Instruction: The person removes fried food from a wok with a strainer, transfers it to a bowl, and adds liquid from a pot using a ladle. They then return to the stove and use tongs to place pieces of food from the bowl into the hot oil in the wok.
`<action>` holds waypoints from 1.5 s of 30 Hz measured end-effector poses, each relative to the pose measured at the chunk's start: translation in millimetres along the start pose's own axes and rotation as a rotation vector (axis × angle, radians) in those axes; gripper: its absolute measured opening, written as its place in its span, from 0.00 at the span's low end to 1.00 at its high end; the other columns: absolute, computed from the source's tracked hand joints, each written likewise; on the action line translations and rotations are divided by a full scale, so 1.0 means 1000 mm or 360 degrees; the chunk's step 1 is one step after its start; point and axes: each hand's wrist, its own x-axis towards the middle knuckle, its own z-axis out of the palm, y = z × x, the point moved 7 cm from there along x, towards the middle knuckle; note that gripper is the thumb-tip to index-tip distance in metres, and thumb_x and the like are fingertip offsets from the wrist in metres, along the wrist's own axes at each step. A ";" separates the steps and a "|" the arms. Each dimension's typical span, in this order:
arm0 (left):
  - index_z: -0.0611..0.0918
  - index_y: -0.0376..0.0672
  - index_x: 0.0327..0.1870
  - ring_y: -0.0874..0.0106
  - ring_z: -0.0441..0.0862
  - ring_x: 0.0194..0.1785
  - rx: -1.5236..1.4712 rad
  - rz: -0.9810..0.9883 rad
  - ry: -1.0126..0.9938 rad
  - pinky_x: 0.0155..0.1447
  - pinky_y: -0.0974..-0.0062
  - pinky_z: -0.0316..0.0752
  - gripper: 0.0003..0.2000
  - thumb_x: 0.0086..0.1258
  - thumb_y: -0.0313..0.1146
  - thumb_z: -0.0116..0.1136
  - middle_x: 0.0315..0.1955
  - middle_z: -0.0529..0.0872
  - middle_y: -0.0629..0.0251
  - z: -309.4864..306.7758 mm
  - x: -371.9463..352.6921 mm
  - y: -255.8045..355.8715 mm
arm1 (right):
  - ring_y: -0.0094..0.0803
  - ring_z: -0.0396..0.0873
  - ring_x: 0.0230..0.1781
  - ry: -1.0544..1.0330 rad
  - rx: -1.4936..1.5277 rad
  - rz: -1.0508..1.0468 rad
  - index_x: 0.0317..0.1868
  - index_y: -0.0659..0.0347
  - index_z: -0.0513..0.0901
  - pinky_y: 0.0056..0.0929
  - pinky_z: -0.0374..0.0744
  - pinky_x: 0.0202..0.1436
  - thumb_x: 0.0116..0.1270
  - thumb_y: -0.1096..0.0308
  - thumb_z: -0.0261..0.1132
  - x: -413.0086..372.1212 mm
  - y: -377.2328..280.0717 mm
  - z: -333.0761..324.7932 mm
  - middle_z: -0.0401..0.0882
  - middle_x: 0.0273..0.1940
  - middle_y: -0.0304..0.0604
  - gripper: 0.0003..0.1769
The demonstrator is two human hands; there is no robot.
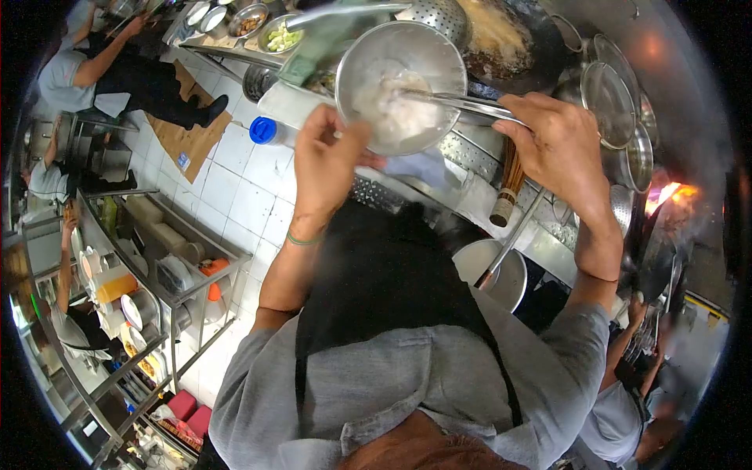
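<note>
My left hand [329,160] grips the near left rim of a steel mixing bowl [446,74], its fingers partly blurred and partly behind the rim. The bowl tilts toward me. Inside it lies a wet, whitish food mixture [399,106] whose kind I cannot make out. My right hand [554,137] is closed around the handle end of metal tongs [462,102], and their far tips reach into that mixture. Just beyond the bowl are a perforated strainer [439,19] and a wok [540,47] with bubbling, brownish oil.
A blue-lidded container [264,130] stands left of my left hand. Below my right hand are a bamboo brush [509,180] and a pot [513,270] with a long handle across it. Flames [670,194] burn at right. Co-workers are at both sides; a shelf rack [168,294] stands left.
</note>
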 end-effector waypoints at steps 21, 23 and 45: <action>0.72 0.38 0.36 0.65 0.88 0.27 -0.0315 -0.0183 -0.0135 0.30 0.70 0.89 0.05 0.70 0.21 0.56 0.32 0.84 0.53 -0.109 0.088 -0.030 | 0.52 0.85 0.50 0.0077 -0.0852 0.1210 0.52 0.56 0.88 0.45 0.80 0.55 0.67 0.46 0.66 0.009 0.114 0.000 0.86 0.45 0.59 0.24; 0.72 0.38 0.37 0.65 0.88 0.27 -0.0344 -0.0186 -0.0185 0.30 0.70 0.89 0.05 0.71 0.21 0.56 0.33 0.84 0.53 -0.118 0.095 -0.025 | 0.52 0.85 0.50 0.0241 -0.0764 0.1168 0.53 0.60 0.87 0.43 0.81 0.55 0.67 0.47 0.67 0.013 0.089 -0.020 0.86 0.46 0.58 0.25; 0.69 0.38 0.37 0.71 0.86 0.27 -0.0355 -0.0228 -0.0462 0.27 0.75 0.88 0.07 0.69 0.18 0.55 0.38 0.81 0.55 -0.117 0.128 -0.036 | 0.50 0.87 0.40 0.0280 -0.0778 0.0913 0.47 0.60 0.89 0.40 0.83 0.44 0.64 0.59 0.71 0.072 -0.067 -0.050 0.87 0.42 0.54 0.15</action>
